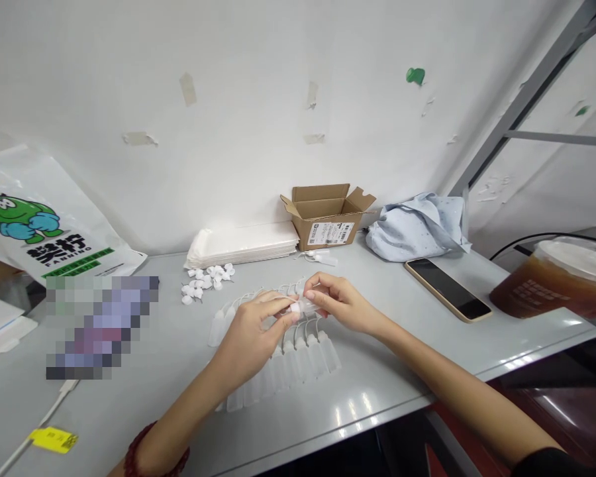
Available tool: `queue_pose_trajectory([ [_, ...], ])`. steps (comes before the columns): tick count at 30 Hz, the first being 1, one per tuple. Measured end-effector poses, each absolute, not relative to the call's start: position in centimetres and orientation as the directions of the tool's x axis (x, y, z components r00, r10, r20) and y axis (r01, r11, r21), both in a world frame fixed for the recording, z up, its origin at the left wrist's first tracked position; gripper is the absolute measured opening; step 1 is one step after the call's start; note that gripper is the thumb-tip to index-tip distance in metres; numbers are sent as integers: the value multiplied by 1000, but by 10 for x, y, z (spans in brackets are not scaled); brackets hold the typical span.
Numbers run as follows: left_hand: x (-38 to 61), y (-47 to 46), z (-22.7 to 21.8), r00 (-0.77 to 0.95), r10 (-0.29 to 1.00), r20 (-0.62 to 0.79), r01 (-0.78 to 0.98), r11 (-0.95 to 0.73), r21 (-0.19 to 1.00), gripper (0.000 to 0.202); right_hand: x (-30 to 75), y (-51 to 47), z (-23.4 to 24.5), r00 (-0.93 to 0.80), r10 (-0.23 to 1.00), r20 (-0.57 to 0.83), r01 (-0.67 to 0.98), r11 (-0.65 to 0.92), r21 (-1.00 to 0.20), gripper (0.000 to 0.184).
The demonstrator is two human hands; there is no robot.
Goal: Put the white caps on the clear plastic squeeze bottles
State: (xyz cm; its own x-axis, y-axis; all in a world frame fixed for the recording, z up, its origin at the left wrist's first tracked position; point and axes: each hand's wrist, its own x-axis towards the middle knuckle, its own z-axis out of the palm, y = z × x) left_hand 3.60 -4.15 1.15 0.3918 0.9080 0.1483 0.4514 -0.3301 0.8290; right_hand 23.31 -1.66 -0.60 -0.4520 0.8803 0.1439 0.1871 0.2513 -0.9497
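Observation:
My left hand [258,324] and my right hand [338,299] meet over the grey table [144,371], both pinching one small translucent plastic bottle [302,306] held sideways between them. Under and in front of my hands lies a row of several similar small bottles [298,361] with tethered caps. A loose cluster of small white caps [203,281] sits to the left behind them.
A stack of white bags [243,245] and an open cardboard box [328,215] stand by the wall. A blue cloth [417,225], a phone [447,288] and a lidded brown drink cup [556,278] lie right. A printed plastic bag [44,232] is left.

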Motion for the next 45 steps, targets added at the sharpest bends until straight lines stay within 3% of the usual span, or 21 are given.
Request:
queue_pose_trajectory([
  [4,31,-39,17,394,918,-51,403,-123,907,31,232,-19,-5,-461,872,164,135,251,-958,23],
  [8,29,-37,19,467,876,-119,433,-110,895,39,230,-21,-4,-447,878,175,140,262,-955,23],
  [10,31,-38,16,482,874,-59,438,-183,880,38,230,-21,-4,-441,881,171,135,254,-958,23],
  [14,36,-41,8,430,849,308,442,-495,748,20,232,-20,-6,-428,889,163,102,227,-968,25],
  [16,38,-43,5,411,819,401,435,-563,703,17,232,-18,-7,-428,891,155,77,207,-975,25],
  [19,41,-45,7,407,862,302,446,-476,758,20,232,-16,-8,-427,894,134,45,169,-985,25],
  [23,42,-45,11,380,919,107,458,-287,841,44,230,-17,-9,-437,892,115,52,152,-987,25],
  [27,42,-45,9,402,915,-35,501,-188,845,45,229,-18,-8,-429,898,100,79,148,-986,26],
  [29,43,-46,6,402,915,42,529,-270,804,37,230,-18,-7,-438,896,81,86,131,-988,26],
  [33,43,-46,0,384,859,340,558,-509,656,16,232,-15,-5,-483,875,27,83,76,-994,28],
  [35,43,-46,0,384,849,362,560,-526,640,13,232,-14,-6,-492,871,19,73,63,-995,28],
  [42,41,-43,11,389,921,-20,508,-196,839,43,230,-16,-8,-467,884,9,49,36,-998,29],
  [45,41,-42,10,417,908,-26,491,-201,848,43,229,-17,-7,-465,885,11,42,34,-999,29],
])
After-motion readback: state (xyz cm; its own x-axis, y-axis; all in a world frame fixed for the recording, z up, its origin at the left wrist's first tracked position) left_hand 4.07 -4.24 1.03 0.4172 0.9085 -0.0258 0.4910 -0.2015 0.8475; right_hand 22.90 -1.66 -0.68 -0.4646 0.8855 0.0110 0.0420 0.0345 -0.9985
